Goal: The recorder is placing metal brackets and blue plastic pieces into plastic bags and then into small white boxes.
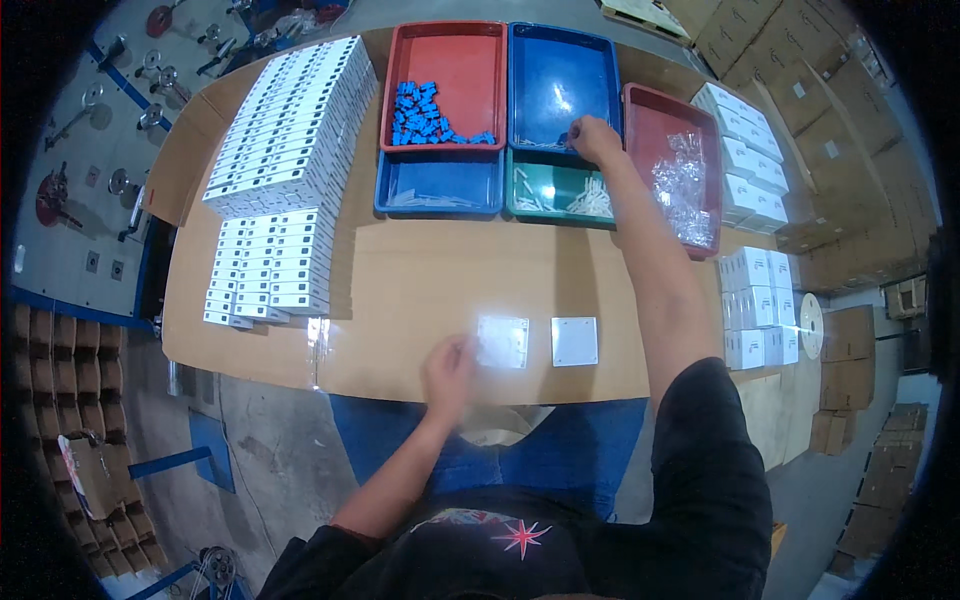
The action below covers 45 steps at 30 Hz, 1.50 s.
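I saw the left hand [449, 375] blurred, its grip unclear. The right hand [597, 142], curled over a blue tray [562, 72], hid any hold.

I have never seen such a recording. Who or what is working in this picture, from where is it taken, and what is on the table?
There is no machine: these are a person's bare hands. The single picture comes from a wide fisheye camera worn on the head, looking down, so straight edges bend.

The right hand reaches into the upper blue tray. The blurred left hand is beside the left square plate; a white square plate lies to its right. Whether either hand holds something is unclear.

On the cardboard-covered table are also a red tray with small blue parts, a green tray with white pieces, and stacked white boxes on the left.
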Each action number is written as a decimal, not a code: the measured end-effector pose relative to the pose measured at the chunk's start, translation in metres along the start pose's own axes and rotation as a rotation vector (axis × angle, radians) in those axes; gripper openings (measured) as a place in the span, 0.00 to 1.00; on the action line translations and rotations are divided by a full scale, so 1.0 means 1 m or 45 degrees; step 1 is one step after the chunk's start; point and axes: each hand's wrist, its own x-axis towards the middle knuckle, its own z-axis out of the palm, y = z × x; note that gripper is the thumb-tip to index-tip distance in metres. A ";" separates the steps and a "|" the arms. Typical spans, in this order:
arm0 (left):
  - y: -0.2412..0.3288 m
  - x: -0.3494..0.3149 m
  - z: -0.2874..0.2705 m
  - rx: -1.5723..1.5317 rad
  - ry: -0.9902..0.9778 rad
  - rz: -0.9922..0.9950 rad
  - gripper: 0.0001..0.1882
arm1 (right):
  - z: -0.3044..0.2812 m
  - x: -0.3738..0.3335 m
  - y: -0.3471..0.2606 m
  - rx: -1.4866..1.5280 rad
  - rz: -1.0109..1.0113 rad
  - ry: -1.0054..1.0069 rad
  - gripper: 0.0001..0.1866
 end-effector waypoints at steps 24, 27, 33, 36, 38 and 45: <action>0.000 0.004 -0.001 0.040 0.023 -0.062 0.09 | 0.012 -0.218 -0.068 1.180 -0.004 0.289 0.09; 0.008 0.002 0.003 0.022 0.000 -0.040 0.10 | 0.040 -0.301 -0.096 1.465 0.241 0.141 0.08; 0.014 0.001 0.007 0.004 -0.048 0.001 0.12 | 0.066 -0.363 -0.134 1.762 0.294 -0.014 0.06; 0.010 0.001 0.005 -0.010 -0.048 0.011 0.13 | 0.074 -0.366 -0.143 1.678 0.218 0.009 0.07; 0.008 0.000 0.004 -0.034 -0.039 0.022 0.13 | 0.076 -0.367 -0.144 1.679 0.204 -0.002 0.07; 0.004 -0.001 0.005 -0.015 -0.078 0.081 0.14 | 0.068 -0.372 -0.150 1.586 0.150 0.070 0.07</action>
